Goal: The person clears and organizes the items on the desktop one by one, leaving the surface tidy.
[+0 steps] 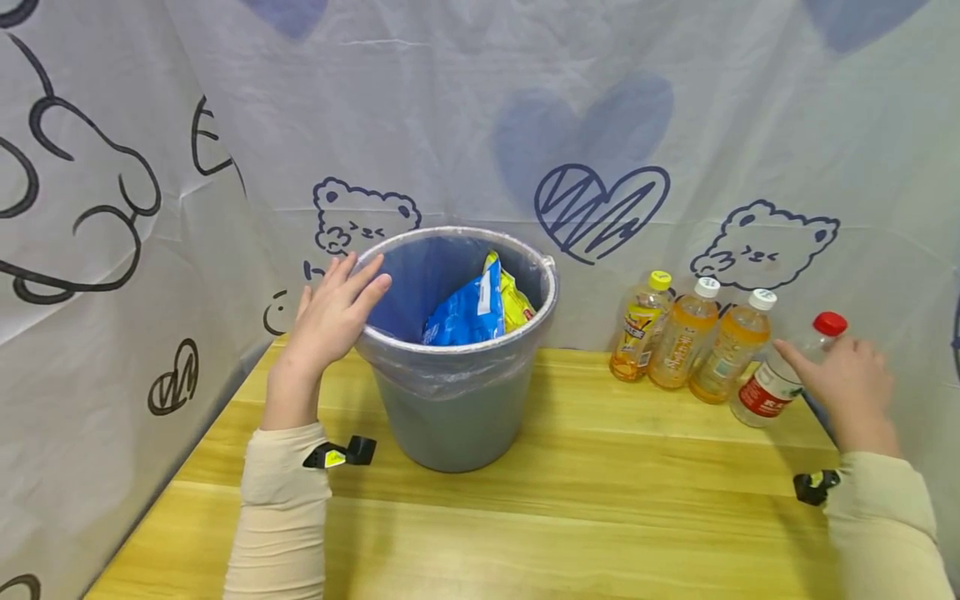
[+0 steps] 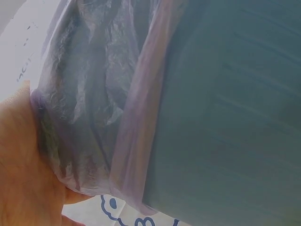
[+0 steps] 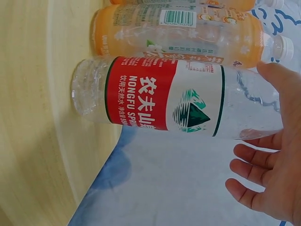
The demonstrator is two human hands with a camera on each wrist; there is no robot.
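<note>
A grey bin (image 1: 457,417) with a clear plastic liner (image 2: 94,94) folded over its rim stands on the wooden table. Inside it lie a blue packet (image 1: 468,312) and a yellow packet (image 1: 516,304). My left hand (image 1: 337,312) rests at the bin's left rim with its fingers extended. On the right, a clear water bottle (image 3: 164,96) with a red and white label and a red cap (image 1: 830,323) stands upright. My right hand (image 1: 851,379) is around its upper part, thumb on one side and index finger on the other, the remaining fingers loosely spread.
Left of the water bottle stand two orange drink bottles with white caps, one (image 1: 731,354) beside it and another (image 1: 682,342) farther left. Then comes a yellow-capped bottle (image 1: 640,329). A printed cloth (image 1: 450,125) hangs behind the wooden table (image 1: 600,517).
</note>
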